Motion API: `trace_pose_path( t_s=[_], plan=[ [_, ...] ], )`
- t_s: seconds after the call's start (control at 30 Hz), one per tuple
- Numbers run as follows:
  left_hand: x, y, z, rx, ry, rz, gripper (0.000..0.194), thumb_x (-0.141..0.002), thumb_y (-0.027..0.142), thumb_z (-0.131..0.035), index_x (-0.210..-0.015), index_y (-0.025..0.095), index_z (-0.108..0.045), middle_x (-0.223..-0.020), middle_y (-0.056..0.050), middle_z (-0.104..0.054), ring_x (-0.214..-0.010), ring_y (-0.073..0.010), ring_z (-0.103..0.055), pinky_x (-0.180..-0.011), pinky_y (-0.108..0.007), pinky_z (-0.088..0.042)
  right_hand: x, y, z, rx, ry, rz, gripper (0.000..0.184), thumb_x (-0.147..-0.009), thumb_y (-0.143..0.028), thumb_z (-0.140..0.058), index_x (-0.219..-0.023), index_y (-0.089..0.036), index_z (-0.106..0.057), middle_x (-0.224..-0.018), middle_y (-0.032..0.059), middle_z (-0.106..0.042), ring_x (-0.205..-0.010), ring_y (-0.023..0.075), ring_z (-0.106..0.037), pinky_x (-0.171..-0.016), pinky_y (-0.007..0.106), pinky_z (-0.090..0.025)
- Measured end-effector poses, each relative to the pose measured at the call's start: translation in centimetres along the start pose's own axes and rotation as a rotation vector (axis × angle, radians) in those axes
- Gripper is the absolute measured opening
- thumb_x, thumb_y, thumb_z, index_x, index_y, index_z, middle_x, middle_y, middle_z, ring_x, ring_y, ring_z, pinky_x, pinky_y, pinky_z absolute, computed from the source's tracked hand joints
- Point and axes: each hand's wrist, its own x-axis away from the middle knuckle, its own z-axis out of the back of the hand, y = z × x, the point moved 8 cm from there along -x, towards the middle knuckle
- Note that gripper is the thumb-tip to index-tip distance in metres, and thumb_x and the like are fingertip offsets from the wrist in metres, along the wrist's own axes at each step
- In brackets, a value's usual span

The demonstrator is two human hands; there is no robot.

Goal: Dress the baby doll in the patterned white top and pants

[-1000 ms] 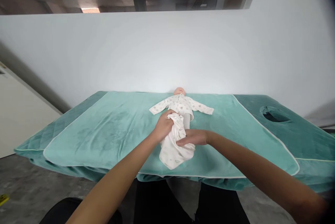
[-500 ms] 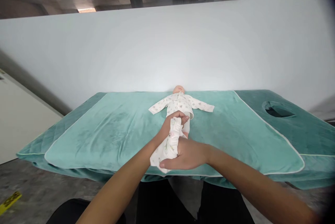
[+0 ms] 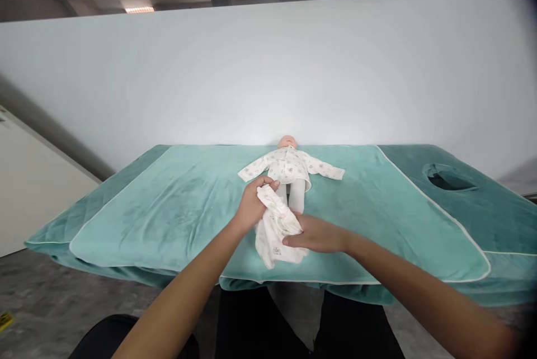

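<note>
A pair of white printed baby pants (image 3: 279,239) hangs bunched between my two hands, its gathered waistband stretched slantwise. My left hand (image 3: 253,202) is closed on the upper left end of the band. Lower down, my right hand (image 3: 316,233) grips the band's other end, thumb on the near side. Just beyond them a baby doll (image 3: 287,141) lies on its back, head toward the wall, in a white printed long-sleeved top (image 3: 289,164) with both sleeves spread. Its white-covered legs (image 3: 297,194) point toward me; the lower parts are hidden behind my hands and the pants.
A light green blanket (image 3: 188,202) with pale piping covers the middle of a darker green padded bed (image 3: 403,157). On the right, the bed has an oval face hole (image 3: 451,180). A white wall (image 3: 268,79) stands behind. A black seat edge (image 3: 100,336) shows at lower left.
My hands have moved apart, the left one leftward, spreading the waistband. The pants hang more open, and more of the doll's legs show.
</note>
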Motion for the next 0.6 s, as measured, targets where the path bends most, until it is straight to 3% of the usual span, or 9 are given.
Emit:
trace_pose_path(
  t_s=[0.1, 0.23, 0.27, 0.4, 0.47, 0.53, 0.6],
  plan=[
    [-0.4, 0.4, -0.8, 0.017, -0.030, -0.023, 0.032, -0.086, 0.047, -0.067, -0.076, 0.018, -0.058, -0.065, 0.005, -0.049, -0.063, -0.0100, -0.042, -0.061, -0.023, -0.035, 0.9, -0.8, 0.6, -0.028, 0.006, -0.043, 0.045, -0.087, -0.041, -0.067, -0.128, -0.023, -0.058, -0.124, 0.0057, -0.067, -0.111, 0.0265, -0.062, -0.095, 0.042, -0.047],
    [-0.9, 1.1, -1.3, 0.010, -0.001, -0.050, 0.033, -0.086, 0.047, -0.066, -0.074, 0.018, -0.057, -0.068, 0.003, -0.053, -0.066, -0.0108, -0.046, -0.062, -0.023, -0.037, 2.1, 0.0, 2.2, -0.016, 0.271, -0.175, 0.046, -0.083, -0.041, -0.071, -0.122, -0.019, -0.058, -0.117, 0.0088, -0.068, -0.100, 0.0253, -0.063, -0.084, 0.038, -0.049],
    [-0.9, 1.1, -1.3, 0.007, 0.003, -0.045, 0.033, -0.086, 0.047, -0.066, -0.075, 0.018, -0.057, -0.068, 0.004, -0.053, -0.066, -0.0107, -0.046, -0.062, -0.023, -0.037, 2.3, -0.1, 2.1, -0.007, 0.280, -0.162, 0.044, -0.084, -0.042, -0.070, -0.119, -0.019, -0.059, -0.115, 0.0081, -0.068, -0.097, 0.0241, -0.063, -0.081, 0.036, -0.049],
    [-0.5, 0.8, -2.4, -0.027, -0.066, -0.051, 0.030, -0.088, 0.045, -0.064, -0.077, 0.018, -0.060, -0.066, 0.004, -0.053, -0.063, -0.0101, -0.045, -0.062, -0.023, -0.037, 2.8, -3.0, -0.2, 0.186, 0.052, 0.013, 0.022, -0.088, -0.039, -0.065, -0.087, -0.017, -0.065, -0.089, 0.0047, -0.068, -0.075, 0.0164, -0.057, -0.070, 0.030, -0.044],
    [0.2, 1.1, -3.7, -0.047, -0.128, -0.081, 0.028, -0.089, 0.042, -0.064, -0.076, 0.018, -0.060, -0.063, 0.004, -0.053, -0.061, -0.0093, -0.044, -0.061, -0.023, -0.036, 3.1, -5.4, -1.2, 0.344, 0.002, 0.125, 0.026, -0.089, -0.035, -0.062, -0.072, -0.016, -0.061, -0.077, 0.0036, -0.063, -0.069, 0.0143, -0.051, -0.069, 0.030, -0.041],
    [1.0, 1.7, -4.9, -0.040, -0.185, -0.095, 0.029, -0.089, 0.041, -0.064, -0.072, 0.018, -0.058, -0.059, 0.005, -0.051, -0.056, -0.0080, -0.042, -0.058, -0.022, -0.036, 3.3, -7.9, -2.6, 0.389, -0.056, 0.262, 0.026, -0.089, -0.033, -0.061, -0.069, -0.017, -0.059, -0.074, 0.0020, -0.061, -0.072, 0.0142, -0.051, -0.073, 0.030, -0.042],
    [1.7, 2.7, -5.6, 0.011, -0.196, -0.081, 0.031, -0.088, 0.042, -0.065, -0.071, 0.018, -0.056, -0.054, 0.006, -0.048, -0.051, -0.0073, -0.041, -0.054, -0.022, -0.035, 3.2, -9.3, -4.4, 0.247, -0.202, 0.349, 0.021, -0.090, -0.031, -0.059, -0.075, -0.017, -0.061, -0.077, 0.0005, -0.063, -0.077, 0.0143, -0.055, -0.078, 0.029, -0.044]
  ],
)
